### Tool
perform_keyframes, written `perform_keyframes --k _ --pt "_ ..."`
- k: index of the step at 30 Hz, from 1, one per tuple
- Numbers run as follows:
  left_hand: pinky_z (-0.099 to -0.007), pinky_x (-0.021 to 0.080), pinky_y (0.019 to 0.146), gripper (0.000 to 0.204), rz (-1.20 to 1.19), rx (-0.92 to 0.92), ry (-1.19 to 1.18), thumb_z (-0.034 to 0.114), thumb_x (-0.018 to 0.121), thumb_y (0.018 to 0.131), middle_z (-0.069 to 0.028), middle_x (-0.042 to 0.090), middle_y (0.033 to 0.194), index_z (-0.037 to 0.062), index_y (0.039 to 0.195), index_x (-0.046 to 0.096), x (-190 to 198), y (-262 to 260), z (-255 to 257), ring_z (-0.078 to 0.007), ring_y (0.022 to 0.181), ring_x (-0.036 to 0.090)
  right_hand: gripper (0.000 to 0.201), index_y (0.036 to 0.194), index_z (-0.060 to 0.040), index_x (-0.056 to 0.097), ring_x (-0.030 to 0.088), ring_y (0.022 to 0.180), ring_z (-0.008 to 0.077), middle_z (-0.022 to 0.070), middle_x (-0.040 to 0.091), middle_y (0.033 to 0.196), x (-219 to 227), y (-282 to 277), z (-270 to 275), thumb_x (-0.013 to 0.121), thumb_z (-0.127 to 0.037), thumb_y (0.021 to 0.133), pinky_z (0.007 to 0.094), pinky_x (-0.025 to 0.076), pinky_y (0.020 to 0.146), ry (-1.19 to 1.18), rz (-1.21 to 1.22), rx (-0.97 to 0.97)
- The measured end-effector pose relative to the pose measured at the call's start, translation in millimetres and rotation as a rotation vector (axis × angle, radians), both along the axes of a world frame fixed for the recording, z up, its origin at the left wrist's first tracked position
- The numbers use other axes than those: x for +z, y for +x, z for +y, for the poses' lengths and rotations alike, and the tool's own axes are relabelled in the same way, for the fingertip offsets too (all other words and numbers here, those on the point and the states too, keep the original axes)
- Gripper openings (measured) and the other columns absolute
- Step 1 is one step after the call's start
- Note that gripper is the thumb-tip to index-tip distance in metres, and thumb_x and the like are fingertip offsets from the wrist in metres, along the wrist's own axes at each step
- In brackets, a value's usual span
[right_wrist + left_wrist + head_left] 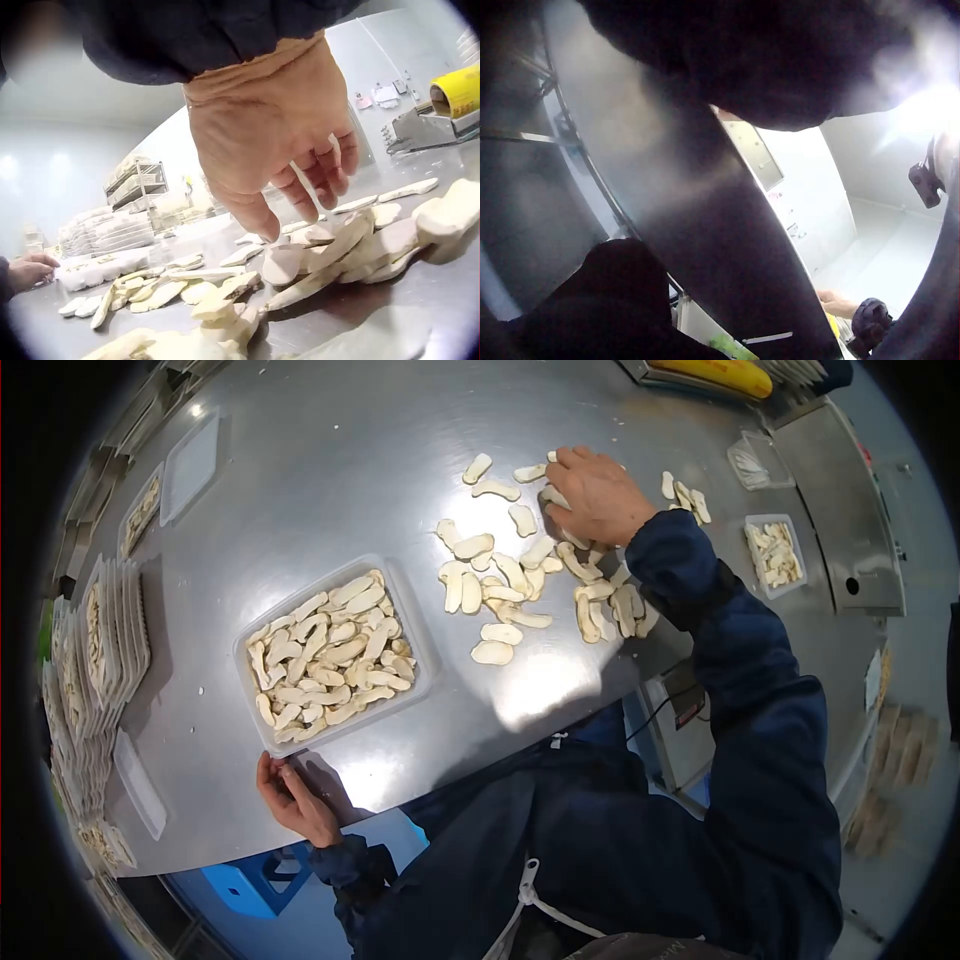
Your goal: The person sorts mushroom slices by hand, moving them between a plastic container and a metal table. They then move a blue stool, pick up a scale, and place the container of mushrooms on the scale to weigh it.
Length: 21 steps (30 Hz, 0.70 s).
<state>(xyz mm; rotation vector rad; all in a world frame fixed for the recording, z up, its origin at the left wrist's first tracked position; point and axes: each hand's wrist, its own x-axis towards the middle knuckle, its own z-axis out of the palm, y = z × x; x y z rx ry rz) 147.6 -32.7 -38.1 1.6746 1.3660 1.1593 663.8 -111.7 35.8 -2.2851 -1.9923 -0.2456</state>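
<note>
Pale sliced mushrooms (510,575) lie loosely spread on the metal table. My right hand (595,495) is low over the far part of this spread, fingers pointing down and apart. In the right wrist view, the thumb tip of the right hand (270,150) comes right at a mushroom slice (283,264), and nothing shows gripped between the fingers. A clear plastic tray (425,660) heaped with mushroom slices stands to the left. My left hand (298,800) rests at that tray's near corner, fingers loosely bent. Dark sleeve and table edge fill most of the left wrist view.
Stacked filled trays (105,630) line the left edge, with a lid (140,785) near them. Another shallow tray (190,468) lies at the back left. A small filled box (775,555) stands to the right, beside a metal unit (845,510). A yellow roll (715,372) sits at the back.
</note>
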Motion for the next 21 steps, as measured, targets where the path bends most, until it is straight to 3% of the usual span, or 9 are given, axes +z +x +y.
perform_keyframes --k 3,6,9,12,15,18,21 --pt "-0.0243 0.043 0.093 0.037 -0.018 -0.004 -0.021 0.013 0.054 0.103 -0.0060 0.058 0.114 -0.0007 0.137 0.051 -1.9 -1.4 -0.4 -0.0117 0.105 0.053 0.023 0.089 0.0010 0.064 0.060 0.088 0.0338 0.0154 0.059 0.089 -8.0 17.7 5.9 0.066 -0.020 0.082 0.0433 0.049 0.076 -0.044 0.008 -0.041" --pt "-0.0255 0.042 0.092 0.035 0.005 0.003 -0.005 0.012 0.052 0.103 -0.0065 0.058 0.112 -0.0023 0.135 0.051 1.9 2.5 -1.6 -0.0125 0.103 0.052 0.021 0.086 0.0006 0.066 0.062 0.083 0.0323 0.0161 0.063 0.091 0.6 31.6 2.6 0.065 -0.020 0.082 0.0427 0.049 0.073 -0.043 0.349 -0.209" --pt "-0.0254 0.042 0.092 0.036 -0.015 0.006 -0.020 0.012 0.052 0.103 -0.0064 0.058 0.113 -0.0026 0.135 0.050 1.7 2.5 -1.5 -0.0126 0.103 0.052 0.021 0.088 -0.0032 0.070 0.064 0.092 0.0312 0.0140 0.066 0.097 19.6 38.6 -6.4 0.062 -0.022 0.081 0.0404 0.050 0.083 -0.175 0.692 -0.413" --pt "-0.0256 0.042 0.092 0.036 0.002 0.003 -0.001 0.012 0.053 0.103 -0.0066 0.058 0.113 -0.0024 0.135 0.051 1.4 2.2 -0.8 -0.0128 0.103 0.052 0.026 0.090 -0.0026 0.070 0.064 0.095 0.0309 0.0161 0.067 0.101 32.3 28.5 -15.0 0.063 -0.026 0.081 0.0400 0.051 0.084 -0.206 0.750 -0.554" --pt "-0.0261 0.043 0.092 0.036 -0.021 -0.001 0.017 0.012 0.053 0.102 -0.0067 0.058 0.113 -0.0024 0.135 0.052 -0.7 1.7 0.9 -0.0131 0.102 0.052 0.027 0.087 0.0004 0.066 0.061 0.082 0.0293 0.0153 0.065 0.093 11.4 18.2 -15.6 0.066 -0.027 0.082 0.0420 0.049 0.072 0.024 0.369 -0.142" --pt "-0.0261 0.043 0.091 0.035 0.009 -0.006 0.013 0.012 0.053 0.102 -0.0069 0.059 0.113 -0.0025 0.134 0.052 -1.4 -0.9 1.9 -0.0131 0.102 0.052 0.034 0.093 0.0005 0.070 0.060 0.100 0.0322 0.0183 0.064 0.100 13.0 -0.3 -5.8 0.064 -0.030 0.080 0.0441 0.049 0.085 -0.132 0.133 -0.129" --pt "-0.0254 0.043 0.090 0.035 0.009 -0.008 0.032 0.012 0.053 0.103 -0.0075 0.058 0.113 -0.0032 0.134 0.052 -0.2 0.6 0.4 -0.0126 0.101 0.052 0.032 0.089 0.0026 0.070 0.058 0.100 0.0335 0.0176 0.063 0.099 -1.3 0.9 5.5 0.062 -0.027 0.081 0.0456 0.047 0.087 -0.105 0.056 -0.070"
